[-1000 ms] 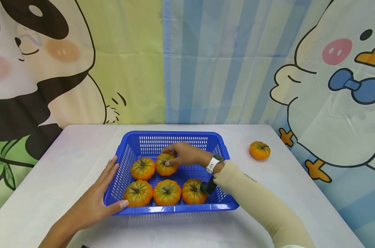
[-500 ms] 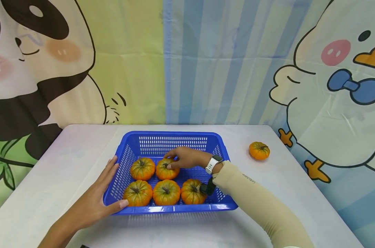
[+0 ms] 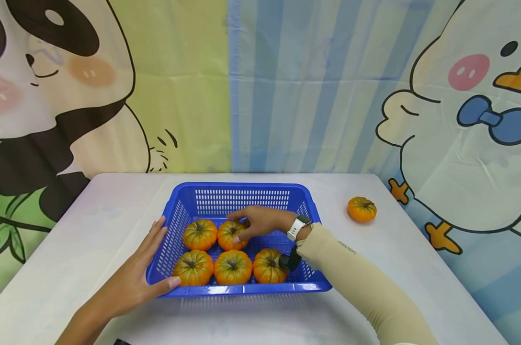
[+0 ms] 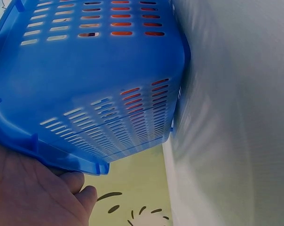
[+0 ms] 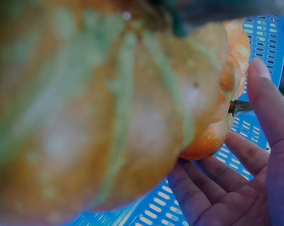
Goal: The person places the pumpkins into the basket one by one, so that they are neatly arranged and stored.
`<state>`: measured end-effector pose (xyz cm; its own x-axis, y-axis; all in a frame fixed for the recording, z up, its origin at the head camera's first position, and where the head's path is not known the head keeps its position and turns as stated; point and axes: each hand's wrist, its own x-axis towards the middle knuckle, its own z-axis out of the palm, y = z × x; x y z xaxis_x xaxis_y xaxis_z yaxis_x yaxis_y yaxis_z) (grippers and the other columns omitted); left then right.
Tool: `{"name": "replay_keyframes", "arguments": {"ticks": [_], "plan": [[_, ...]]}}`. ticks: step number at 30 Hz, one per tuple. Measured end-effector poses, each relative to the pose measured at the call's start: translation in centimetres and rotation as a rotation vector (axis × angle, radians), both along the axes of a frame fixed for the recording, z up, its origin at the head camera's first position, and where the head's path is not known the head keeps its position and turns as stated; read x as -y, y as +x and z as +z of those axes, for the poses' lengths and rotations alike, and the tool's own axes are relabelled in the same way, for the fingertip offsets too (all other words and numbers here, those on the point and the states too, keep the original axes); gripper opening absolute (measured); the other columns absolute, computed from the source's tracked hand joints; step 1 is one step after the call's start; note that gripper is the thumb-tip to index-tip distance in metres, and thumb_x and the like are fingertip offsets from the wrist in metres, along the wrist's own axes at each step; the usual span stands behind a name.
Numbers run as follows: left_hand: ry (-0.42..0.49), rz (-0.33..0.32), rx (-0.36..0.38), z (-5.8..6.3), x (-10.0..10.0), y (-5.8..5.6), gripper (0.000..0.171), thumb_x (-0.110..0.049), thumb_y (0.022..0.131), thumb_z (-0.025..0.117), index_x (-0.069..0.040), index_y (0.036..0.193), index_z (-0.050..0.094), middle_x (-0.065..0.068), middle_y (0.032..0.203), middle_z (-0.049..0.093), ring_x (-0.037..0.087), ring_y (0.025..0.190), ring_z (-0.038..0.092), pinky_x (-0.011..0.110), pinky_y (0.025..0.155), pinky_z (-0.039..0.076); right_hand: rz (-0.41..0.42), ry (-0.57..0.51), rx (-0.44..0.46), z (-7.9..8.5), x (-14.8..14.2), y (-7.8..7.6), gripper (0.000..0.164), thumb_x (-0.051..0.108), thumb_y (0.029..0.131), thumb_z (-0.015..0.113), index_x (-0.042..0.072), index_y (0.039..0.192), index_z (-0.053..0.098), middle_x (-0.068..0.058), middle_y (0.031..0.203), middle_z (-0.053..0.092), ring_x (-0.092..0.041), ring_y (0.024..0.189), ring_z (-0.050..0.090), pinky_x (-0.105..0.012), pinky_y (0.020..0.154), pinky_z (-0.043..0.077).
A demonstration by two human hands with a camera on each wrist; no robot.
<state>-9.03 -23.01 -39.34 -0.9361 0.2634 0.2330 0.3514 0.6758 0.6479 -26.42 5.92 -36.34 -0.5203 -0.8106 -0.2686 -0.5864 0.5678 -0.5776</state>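
Observation:
A blue plastic basket (image 3: 243, 290) holds several small orange pumpkins. My left hand (image 3: 133, 273) rests at its front left corner, thumb over the front rim and straight fingers along the left rim; in the left wrist view the palm (image 4: 34, 193) lies against the rim from outside. My right hand (image 3: 262, 223) is inside the basket at the back middle pumpkin (image 3: 230, 235), its thumb and fingers spread beside the fruit. Another pumpkin (image 3: 199, 234) sits to its left. In the right wrist view a near pumpkin (image 5: 109, 127) fills much of the picture.
Three pumpkins, the middle one (image 3: 232, 266) among them, line the basket's front. A lone pumpkin (image 3: 361, 209) lies on the white table (image 3: 351, 268) to the right. A cartoon-printed curtain (image 3: 295, 86) hangs behind the table.
My right hand has drawn slightly right and toward me, its fingers loosening from the back middle pumpkin, which has settled a little lower. The left hand stays on the basket.

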Motion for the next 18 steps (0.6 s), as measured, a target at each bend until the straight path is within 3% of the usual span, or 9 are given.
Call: {"name": "replay_keyframes", "arguments": {"ticks": [6,18], "plan": [[-0.010,0.005,0.003,0.14,-0.07,-0.06,0.102,-0.036,0.082,0.074,-0.015,0.158,0.009,0.001,0.163,-0.003,0.033,0.147,0.003,0.076,0.098,0.024,-0.012,0.000,-0.030,0.29,0.03,-0.03,0.071,0.042,0.088,0.071,0.012,0.147,0.045,-0.008,0.143,0.050,-0.019,0.124,0.052,-0.032,0.105,0.040],[-0.007,0.002,0.003,0.02,-0.08,-0.10,0.102,-0.036,0.082,0.074,-0.015,0.158,0.009,-0.001,0.163,-0.004,0.034,0.147,0.003,0.076,0.098,0.023,-0.021,-0.098,-0.015,0.86,-0.29,-0.04,0.062,0.038,0.093,0.065,0.006,0.143,0.049,-0.011,0.141,0.052,-0.024,0.128,0.050,-0.033,0.105,0.041]]}}
